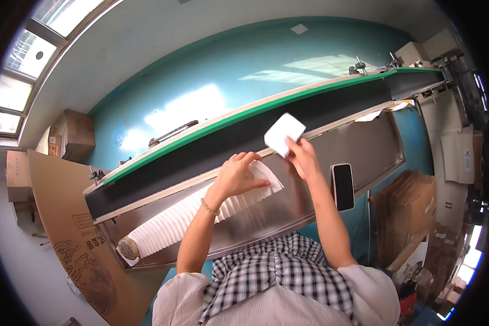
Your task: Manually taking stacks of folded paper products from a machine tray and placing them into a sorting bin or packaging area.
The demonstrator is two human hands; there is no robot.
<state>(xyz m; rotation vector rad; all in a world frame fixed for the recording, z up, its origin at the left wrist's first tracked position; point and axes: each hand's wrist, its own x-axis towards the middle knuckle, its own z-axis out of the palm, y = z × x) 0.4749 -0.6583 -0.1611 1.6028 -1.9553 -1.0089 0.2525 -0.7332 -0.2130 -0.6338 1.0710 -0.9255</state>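
Observation:
A long row of folded white tissues (168, 225) lies slantwise on the metal tray (288, 204), packed side by side. Over its right end my left hand (236, 176) is curved, fingers on the far side and thumb on the near side, gripping the tissues there. A bracelet circles that wrist. My right hand (304, 157) pinches a flat, squarish white stack of folded tissue (284, 134) by its near corner. This stack is held up over the edge of the black conveyor belt (217, 144), apart from the row. A brownish roundish block (128, 248) sits against the row's left end.
A phone (343, 187) lies by my right forearm. Along the belt's far side runs a green rail (244, 113). Large cardboard (65, 228) stands at the left, and flattened cartons (405, 214) are stacked at the right. A carton (77, 136) stands far left.

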